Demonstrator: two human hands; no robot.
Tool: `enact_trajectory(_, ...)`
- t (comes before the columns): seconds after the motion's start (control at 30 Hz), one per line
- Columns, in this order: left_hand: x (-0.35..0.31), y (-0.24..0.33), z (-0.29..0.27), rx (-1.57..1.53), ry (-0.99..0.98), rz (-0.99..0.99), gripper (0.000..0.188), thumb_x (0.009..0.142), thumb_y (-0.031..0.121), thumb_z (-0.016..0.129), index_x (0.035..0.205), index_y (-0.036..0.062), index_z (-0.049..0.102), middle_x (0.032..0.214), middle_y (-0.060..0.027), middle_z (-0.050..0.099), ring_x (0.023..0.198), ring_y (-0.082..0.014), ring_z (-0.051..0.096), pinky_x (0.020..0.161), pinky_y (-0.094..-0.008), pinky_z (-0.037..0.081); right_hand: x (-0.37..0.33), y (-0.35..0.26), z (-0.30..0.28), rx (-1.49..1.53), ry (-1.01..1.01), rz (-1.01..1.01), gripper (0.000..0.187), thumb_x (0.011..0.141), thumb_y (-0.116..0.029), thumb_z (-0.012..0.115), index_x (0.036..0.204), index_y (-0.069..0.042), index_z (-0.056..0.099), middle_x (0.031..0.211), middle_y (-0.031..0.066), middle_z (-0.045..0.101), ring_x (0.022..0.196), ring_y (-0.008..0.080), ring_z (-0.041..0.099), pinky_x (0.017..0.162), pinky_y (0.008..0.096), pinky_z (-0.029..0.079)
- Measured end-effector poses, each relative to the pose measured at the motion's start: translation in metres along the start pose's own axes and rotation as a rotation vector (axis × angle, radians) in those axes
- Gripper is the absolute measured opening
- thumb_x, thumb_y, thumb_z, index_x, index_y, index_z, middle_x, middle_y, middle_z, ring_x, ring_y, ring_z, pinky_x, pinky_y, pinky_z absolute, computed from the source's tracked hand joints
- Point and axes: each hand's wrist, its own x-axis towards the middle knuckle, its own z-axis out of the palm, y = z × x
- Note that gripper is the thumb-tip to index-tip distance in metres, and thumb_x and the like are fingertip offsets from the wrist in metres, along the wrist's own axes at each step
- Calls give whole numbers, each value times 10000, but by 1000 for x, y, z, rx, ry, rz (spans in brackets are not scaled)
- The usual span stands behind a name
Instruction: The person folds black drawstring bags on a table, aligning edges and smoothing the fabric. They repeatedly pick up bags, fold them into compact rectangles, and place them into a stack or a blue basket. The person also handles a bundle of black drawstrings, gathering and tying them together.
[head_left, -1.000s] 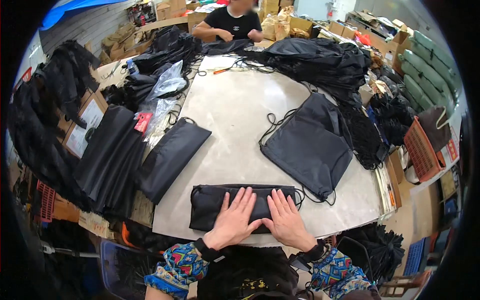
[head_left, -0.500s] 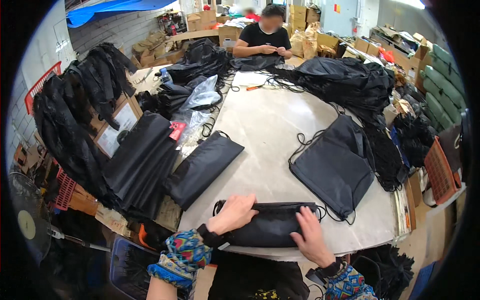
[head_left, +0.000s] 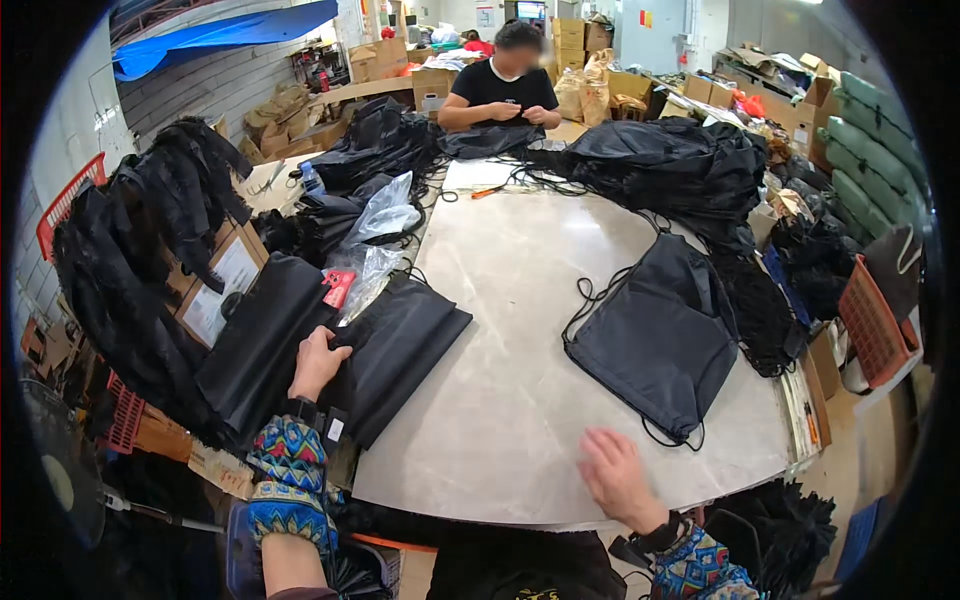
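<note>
At the table's left edge, my left hand [head_left: 318, 362] has its fingers closed on the edge of a folded black drawstring bag [head_left: 372, 372]. That bag lies on or against another folded black bag [head_left: 432, 330]; their overlap is hard to make out. Below the hand a small white tag [head_left: 335, 430] shows. Slightly blurred, my right hand [head_left: 615, 475] is over the front of the pale table [head_left: 500, 400], fingers stretched and nothing held. An unfolded black drawstring bag [head_left: 655, 340] with loose cords lies flat on the right.
Left of my left hand are black folded pieces [head_left: 265, 340] and hanging black fabric [head_left: 120, 270]. Clear plastic bags [head_left: 385, 215] lie behind them. Across the table a person [head_left: 510, 95] sits between heaps of black bags [head_left: 670, 170]. An orange-handled tool [head_left: 490, 192] lies nearby.
The folded bag at the table's front has moved left with my left hand, beside the other folded bag. My right hand has come off it and stayed near the front edge.
</note>
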Motion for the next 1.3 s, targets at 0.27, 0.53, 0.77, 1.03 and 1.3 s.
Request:
enact_trajectory(0.27,-61,80,4,172,251,486,311,868,225,628,1095,14,608,1172,-163,604,1083,-325,550,954,-431,407,29,93,4,-376,-132,282,243,780,-93,569,1010,-19,597,1035,162,634,1023,321,603,825,418,506)
enact_trajectory(0.53,-141,195,5,-125,-373,1074,809,734,360,765,1391,41,417,1423,-168,417,1326,-341,366,1079,-454,310,21,18,-28,66,-234,-99,176,812,-134,588,956,-32,591,846,106,625,827,278,618,669,373,524)
enact_trajectory(0.77,-204,184,53,40,-490,1255,729,874,599,506,1407,108,423,1451,-157,389,1343,-352,346,1060,-523,303,28,8,-42,352,-264,-35,206,908,-170,577,1042,-18,617,945,157,651,921,322,616,766,410,522)
enact_trajectory(1.03,-241,174,34,141,-528,1164,707,904,624,437,1427,148,410,1478,-141,365,1364,-354,315,1081,-531,258,99,90,49,-281,-122,364,599,948,-419,464,1301,64,449,1434,284,363,1360,432,301,1057,623,263)
enact_trajectory(1.3,-224,173,36,-157,-700,1241,593,889,580,520,1211,90,607,1346,-211,493,1266,-376,447,976,-475,413,106,90,63,-163,108,206,559,916,-303,542,1352,24,417,1420,227,409,1334,383,360,1086,537,287)
